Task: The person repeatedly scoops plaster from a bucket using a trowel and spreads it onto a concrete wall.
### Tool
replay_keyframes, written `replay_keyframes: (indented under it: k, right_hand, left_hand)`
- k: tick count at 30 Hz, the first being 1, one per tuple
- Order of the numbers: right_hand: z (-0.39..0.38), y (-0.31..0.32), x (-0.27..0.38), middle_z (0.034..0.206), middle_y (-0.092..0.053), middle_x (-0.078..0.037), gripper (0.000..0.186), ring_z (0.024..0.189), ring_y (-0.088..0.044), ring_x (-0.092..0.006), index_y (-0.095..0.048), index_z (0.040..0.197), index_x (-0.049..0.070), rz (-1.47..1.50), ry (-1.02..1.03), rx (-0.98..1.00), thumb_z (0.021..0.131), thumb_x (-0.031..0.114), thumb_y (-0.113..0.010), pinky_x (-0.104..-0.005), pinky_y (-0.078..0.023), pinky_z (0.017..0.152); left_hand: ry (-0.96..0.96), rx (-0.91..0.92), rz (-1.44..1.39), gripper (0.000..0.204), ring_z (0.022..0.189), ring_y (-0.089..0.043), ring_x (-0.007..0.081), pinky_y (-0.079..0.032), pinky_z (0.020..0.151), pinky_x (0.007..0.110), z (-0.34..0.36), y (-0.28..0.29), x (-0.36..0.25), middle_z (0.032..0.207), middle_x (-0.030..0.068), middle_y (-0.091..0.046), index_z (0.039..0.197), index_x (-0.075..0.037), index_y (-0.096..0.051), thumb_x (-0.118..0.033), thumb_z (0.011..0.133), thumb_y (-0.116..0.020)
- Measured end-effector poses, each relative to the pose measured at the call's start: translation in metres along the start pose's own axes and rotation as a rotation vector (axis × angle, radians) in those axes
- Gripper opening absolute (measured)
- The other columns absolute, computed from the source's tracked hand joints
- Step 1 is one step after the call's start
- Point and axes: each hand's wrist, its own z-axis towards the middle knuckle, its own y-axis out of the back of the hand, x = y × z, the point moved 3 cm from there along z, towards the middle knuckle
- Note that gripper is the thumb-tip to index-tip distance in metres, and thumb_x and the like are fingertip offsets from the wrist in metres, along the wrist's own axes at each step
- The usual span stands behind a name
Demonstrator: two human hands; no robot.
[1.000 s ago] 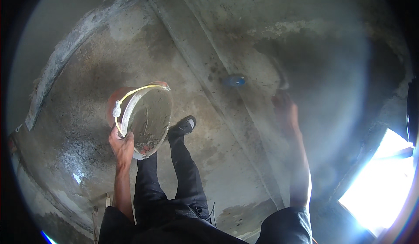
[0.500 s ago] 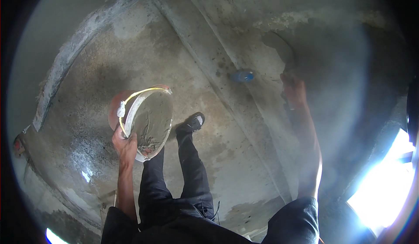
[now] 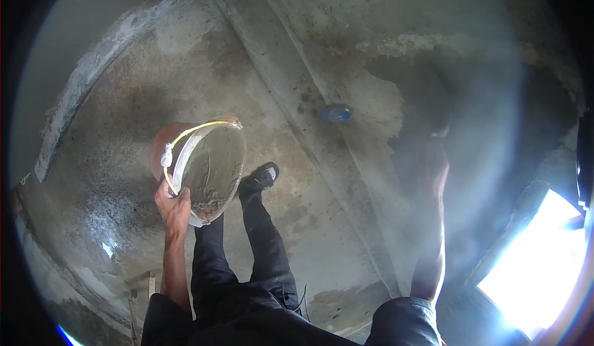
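My left hand (image 3: 172, 205) is closed on the near rim of a reddish bucket (image 3: 162, 142), close to its yellow handle (image 3: 192, 129). The bucket is tilted, its mouth facing right, and grey wet mortar (image 3: 218, 166) coats the inside. Off to the right, my right hand (image 3: 435, 154) reaches out in front of a dark, wet-looking grey patch (image 3: 470, 98). Haze and blur smear its fingers. A small pale glint (image 3: 440, 132) shows just beyond them; what it belongs to I cannot make out.
A blue plastic bottle (image 3: 335, 113) lies by a long raised concrete ledge (image 3: 297, 108). A rough pale ridge (image 3: 80, 77) curves along the left. My shoe (image 3: 265, 176) stands right of the bucket. Thin wooden pieces (image 3: 151, 284) are at lower left. Bright light enters through an opening (image 3: 538, 265) at right.
My right hand has moved right and nearer to me, and blurs into the haze. The bucket stays in my left hand, almost unmoved. The view has shifted slightly.
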Motion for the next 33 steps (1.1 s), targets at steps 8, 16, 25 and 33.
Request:
replay_keyframes:
  k: [8, 16, 25, 33]
  right_hand:
    - [0.07, -0.12, -0.061, 0.107, -0.063, -0.025, 0.045, 0.1, -0.062, -0.0348, -0.056, 0.122, 0.0, -0.015, 0.034, 0.265, 0.089, 0.032, -0.058, -0.0374, -0.046, 0.087]
    - [0.068, -0.097, -0.042, 0.096, -0.065, -0.019, 0.045, 0.09, -0.063, -0.0261, -0.059, 0.118, 0.0, 0.021, -0.024, 0.217, 0.088, 0.034, -0.059, -0.034, -0.046, 0.081]
    - [0.011, 0.022, 0.007, 0.078, -0.063, -0.01, 0.045, 0.074, -0.06, -0.0183, -0.057, 0.12, -0.001, 0.197, 0.203, 0.403, 0.09, 0.032, -0.057, -0.0308, -0.047, 0.066]
    - [0.005, -0.05, -0.037, 0.087, -0.065, -0.016, 0.039, 0.083, -0.063, -0.0244, -0.06, 0.115, 0.003, 0.175, 0.083, 0.154, 0.09, 0.033, -0.057, -0.0337, -0.049, 0.075]
  left_hand:
    - [-0.006, -0.002, -0.028, 0.017, 0.069, -0.052, 0.0141, -0.044, 0.065, 0.031, 0.004, -0.002, 0.024, 0.076, 0.0077, -0.054, 0.087, 0.006, -0.053, 0.006, 0.07, -0.056]
    - [0.089, 0.061, 0.034, 0.032, 0.083, -0.063, 0.0242, -0.047, 0.078, 0.036, 0.004, 0.003, 0.023, 0.088, 0.0176, -0.063, 0.1, 0.009, -0.056, 0.005, 0.069, -0.062]
    - [0.076, 0.041, 0.002, 0.031, 0.084, -0.063, 0.0246, -0.047, 0.079, 0.036, 0.004, 0.003, 0.018, 0.089, 0.0191, -0.063, 0.099, 0.01, -0.056, 0.006, 0.069, -0.06]
    - [0.019, 0.028, -0.008, 0.03, 0.08, -0.063, 0.0246, -0.048, 0.078, 0.036, 0.007, 0.004, 0.017, 0.085, 0.0183, -0.064, 0.098, 0.011, -0.057, 0.006, 0.068, -0.058]
